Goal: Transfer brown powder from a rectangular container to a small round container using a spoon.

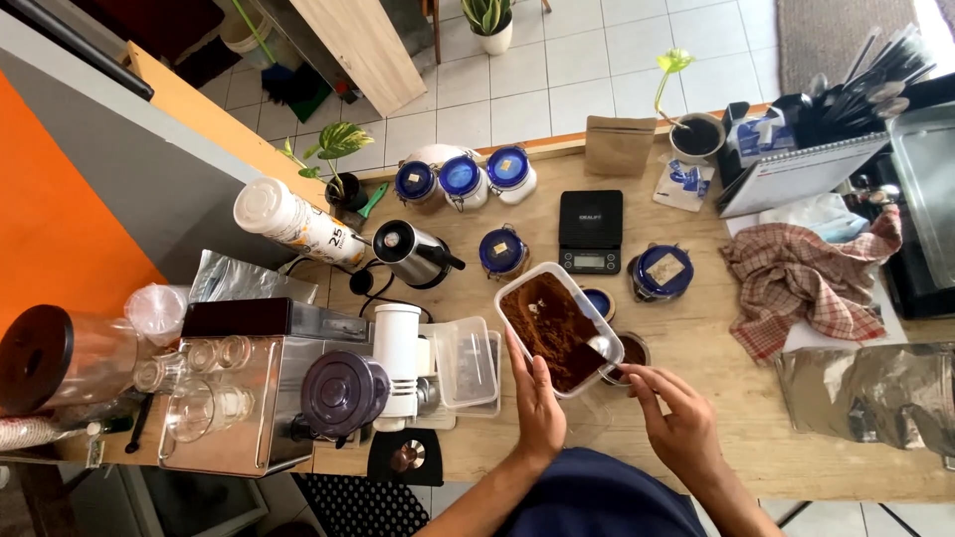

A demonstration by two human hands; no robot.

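The left hand (538, 403) is gripping the clear tub of ground coffee (557, 327), tilting it above a small jar (631, 354). The right hand (676, 423) is pinching a spoon (603, 347). A scale (590, 232) and blue-lidded jars (503, 251) are crowding behind.

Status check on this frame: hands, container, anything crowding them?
Left hand holds tilted plastic tub of brown grounds. Right hand holds spoon at its rim. Small jar right beneath.

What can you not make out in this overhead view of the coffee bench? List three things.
- Small jar: its contents, hidden by the tilted container of ground coffee.
- Spoon handle: hidden by the right hand.
- Foil bag: cut off by the right edge of the head view.
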